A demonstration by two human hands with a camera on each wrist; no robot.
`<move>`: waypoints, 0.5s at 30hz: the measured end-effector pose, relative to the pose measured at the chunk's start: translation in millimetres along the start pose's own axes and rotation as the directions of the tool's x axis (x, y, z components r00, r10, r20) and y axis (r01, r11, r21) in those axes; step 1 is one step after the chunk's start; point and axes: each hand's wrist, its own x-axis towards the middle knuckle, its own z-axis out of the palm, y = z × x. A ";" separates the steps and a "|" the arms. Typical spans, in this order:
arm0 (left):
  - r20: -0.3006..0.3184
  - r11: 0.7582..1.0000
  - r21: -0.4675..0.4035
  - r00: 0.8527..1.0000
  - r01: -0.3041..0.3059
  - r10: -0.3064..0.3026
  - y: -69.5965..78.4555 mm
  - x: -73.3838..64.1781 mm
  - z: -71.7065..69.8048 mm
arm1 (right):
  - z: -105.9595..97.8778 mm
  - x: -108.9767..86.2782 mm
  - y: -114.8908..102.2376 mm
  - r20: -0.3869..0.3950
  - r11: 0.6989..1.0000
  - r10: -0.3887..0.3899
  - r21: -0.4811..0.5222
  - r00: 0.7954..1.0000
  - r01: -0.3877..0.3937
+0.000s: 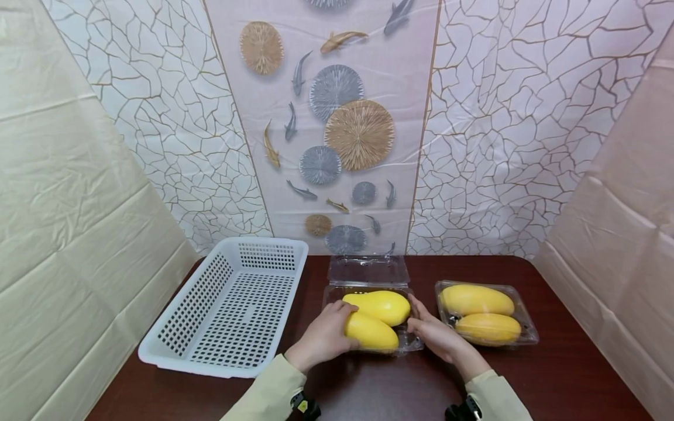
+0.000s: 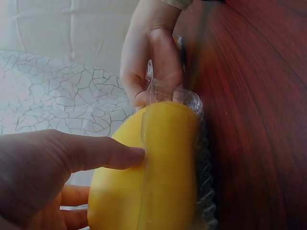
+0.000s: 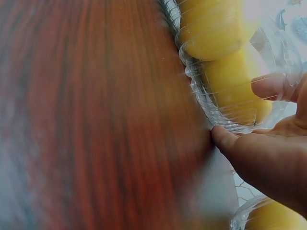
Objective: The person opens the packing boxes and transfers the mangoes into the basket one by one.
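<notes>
Two yellow mangoes lie side by side in an open clear plastic clamshell box [image 1: 411, 344], its lid [image 1: 368, 270] folded back toward the wall. My left hand [image 1: 327, 331] grips the left end of the near mango [image 1: 371, 332], with the thumb across it in the left wrist view. Its fingertips reach to where this mango meets the far mango [image 1: 380, 306]. On the opposite side, my right hand [image 1: 434, 332] holds the box's right wall. The right wrist view has its thumb [image 3: 230, 140] at the box's lower edge and another finger higher on the clear side.
Left of the box stands a white perforated plastic basket [image 1: 223, 369]. A second clear box [image 1: 528, 327], closed over two mangoes, sits to the right, near my right forearm. The dark red wooden table [image 1: 421, 392] ends at a patterned wall covering [image 1: 474, 175].
</notes>
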 end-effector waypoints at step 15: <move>0.050 0.994 0.111 0.999 -0.022 0.016 -0.2 1.4 -6.6 | 7.1 0.6 -1.9 -0.067 0.987 -0.012 -0.158 0.998 0.002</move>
